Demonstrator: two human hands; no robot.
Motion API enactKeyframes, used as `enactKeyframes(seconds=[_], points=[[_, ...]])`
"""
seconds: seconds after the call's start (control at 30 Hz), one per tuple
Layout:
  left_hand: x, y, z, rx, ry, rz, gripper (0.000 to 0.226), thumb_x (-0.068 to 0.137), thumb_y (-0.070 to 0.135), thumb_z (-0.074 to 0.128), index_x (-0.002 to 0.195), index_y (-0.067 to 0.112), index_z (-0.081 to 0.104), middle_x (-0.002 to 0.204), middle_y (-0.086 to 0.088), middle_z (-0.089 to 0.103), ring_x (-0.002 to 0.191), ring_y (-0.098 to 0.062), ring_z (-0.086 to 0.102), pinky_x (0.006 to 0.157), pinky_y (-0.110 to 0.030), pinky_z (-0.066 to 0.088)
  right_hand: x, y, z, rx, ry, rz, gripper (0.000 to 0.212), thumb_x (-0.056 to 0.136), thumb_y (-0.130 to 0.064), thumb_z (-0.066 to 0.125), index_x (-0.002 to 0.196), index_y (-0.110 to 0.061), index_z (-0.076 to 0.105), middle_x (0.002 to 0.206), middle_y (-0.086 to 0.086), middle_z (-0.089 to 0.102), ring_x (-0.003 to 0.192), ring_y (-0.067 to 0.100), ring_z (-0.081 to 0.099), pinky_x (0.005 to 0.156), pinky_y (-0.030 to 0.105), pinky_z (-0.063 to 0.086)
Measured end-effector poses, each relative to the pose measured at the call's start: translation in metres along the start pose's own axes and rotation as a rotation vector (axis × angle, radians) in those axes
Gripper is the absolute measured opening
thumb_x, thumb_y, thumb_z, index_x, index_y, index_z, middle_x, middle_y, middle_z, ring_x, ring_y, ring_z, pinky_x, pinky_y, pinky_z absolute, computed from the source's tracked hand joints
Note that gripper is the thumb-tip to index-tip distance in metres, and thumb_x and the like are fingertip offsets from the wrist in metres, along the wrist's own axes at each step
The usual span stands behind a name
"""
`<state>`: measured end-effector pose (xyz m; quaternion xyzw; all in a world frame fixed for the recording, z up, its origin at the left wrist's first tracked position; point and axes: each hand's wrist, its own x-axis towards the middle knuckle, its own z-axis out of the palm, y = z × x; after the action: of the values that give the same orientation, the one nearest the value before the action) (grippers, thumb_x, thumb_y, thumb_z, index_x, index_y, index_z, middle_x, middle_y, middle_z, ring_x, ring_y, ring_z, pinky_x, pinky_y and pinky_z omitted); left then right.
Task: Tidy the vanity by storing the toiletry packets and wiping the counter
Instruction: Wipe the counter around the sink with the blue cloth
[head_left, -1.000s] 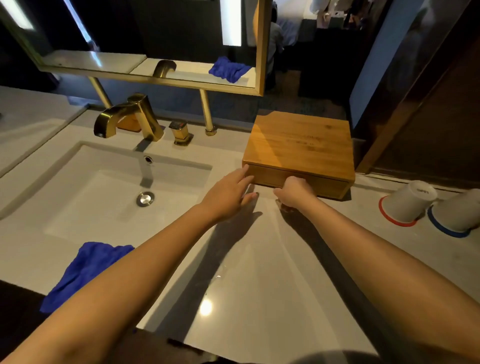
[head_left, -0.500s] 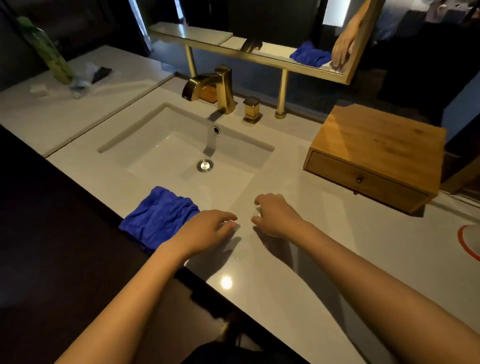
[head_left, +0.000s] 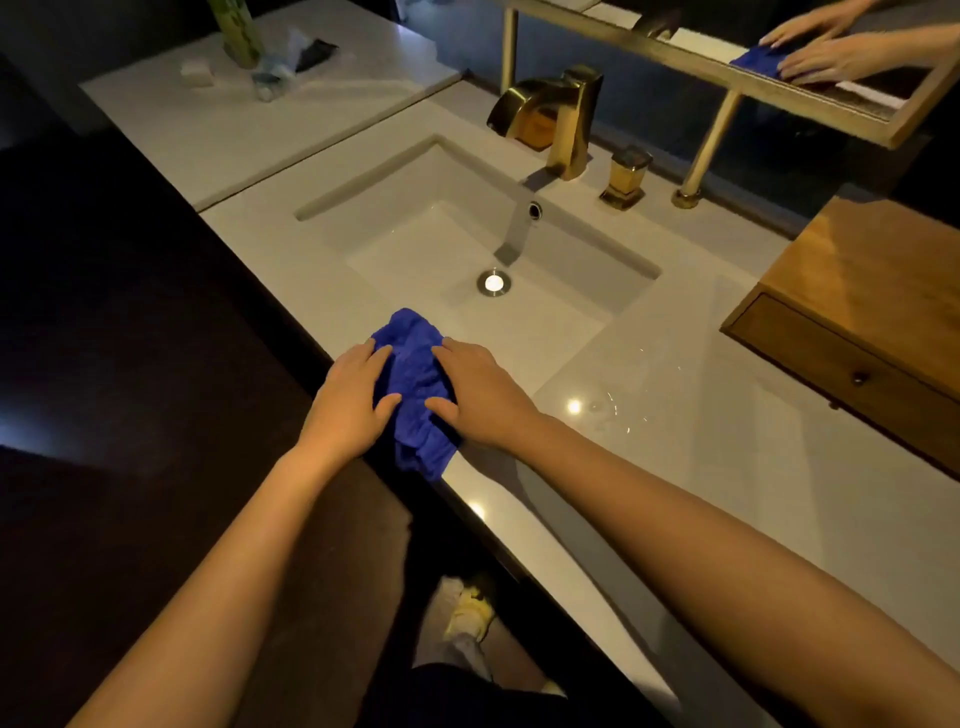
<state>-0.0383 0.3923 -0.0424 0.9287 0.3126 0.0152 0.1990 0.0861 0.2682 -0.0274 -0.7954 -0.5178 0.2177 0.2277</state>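
A crumpled blue cloth (head_left: 413, 379) lies on the front rim of the white counter (head_left: 727, 467), just before the sink (head_left: 467, 244). My left hand (head_left: 348, 400) grips its left side and my right hand (head_left: 480, 395) grips its right side, thumbs pinching the fabric. The cloth's lower end hangs slightly over the counter's front edge. A wooden drawer box (head_left: 872, 306) stands at the right with its drawer closed. Toiletry items (head_left: 270, 57) lie on the far left counter section.
A gold faucet (head_left: 550, 114) and its handle (head_left: 626, 176) stand behind the sink. A gold-framed mirror (head_left: 727, 67) on posts reflects both hands and the cloth. The dark floor lies left of the counter, with my shoe (head_left: 467, 613) below.
Both hands moved left from the wooden box to the blue cloth and took hold of it. The view swung left and down; the cups at the right have left the frame.
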Motion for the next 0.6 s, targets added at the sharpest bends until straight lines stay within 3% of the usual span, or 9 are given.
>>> enactKeyframes(seconds=[0.17,0.27,0.4,0.6], points=[[0.004,-0.01,0.0,-0.03,-0.099,-0.007,0.068,0.087,0.03,0.06,0.144,0.009,0.028,0.152,-0.013,0.028,0.139,-0.029,0.027,0.114,-0.041,0.024,0.027,-0.001,0.015,-0.205,-0.068,-0.034,0.069,0.088,-0.028,0.06,0.143,-0.008,0.025,0.15,0.012,0.028,0.134,0.03,0.029,0.107,0.037,0.033],[0.003,-0.012,-0.001,-0.022,-0.07,0.008,0.067,0.084,0.031,0.065,0.14,0.01,0.036,0.146,-0.013,0.04,0.133,-0.03,0.037,0.109,-0.041,0.032,0.03,0.002,0.023,-0.254,0.038,-0.052,0.054,0.086,-0.027,0.061,0.134,-0.009,0.041,0.139,0.009,0.042,0.12,0.028,0.039,0.094,0.035,0.038],[-0.002,-0.003,0.002,-0.006,0.072,0.03,0.047,0.08,0.027,0.067,0.123,0.012,0.054,0.114,-0.011,0.064,0.108,-0.03,0.054,0.084,-0.041,0.045,0.027,0.0,0.028,-0.199,0.165,-0.069,0.023,0.086,-0.01,0.052,0.109,-0.007,0.056,0.116,0.01,0.055,0.103,0.027,0.046,0.082,0.033,0.038],[-0.009,0.017,0.001,-0.085,0.241,0.048,0.015,0.082,0.014,0.058,0.094,0.016,0.067,0.081,-0.008,0.068,0.08,-0.029,0.058,0.062,-0.034,0.042,0.014,0.0,0.02,0.064,0.235,0.021,0.015,0.084,-0.006,0.048,0.093,-0.009,0.06,0.096,0.01,0.062,0.092,0.024,0.052,0.072,0.031,0.042]])
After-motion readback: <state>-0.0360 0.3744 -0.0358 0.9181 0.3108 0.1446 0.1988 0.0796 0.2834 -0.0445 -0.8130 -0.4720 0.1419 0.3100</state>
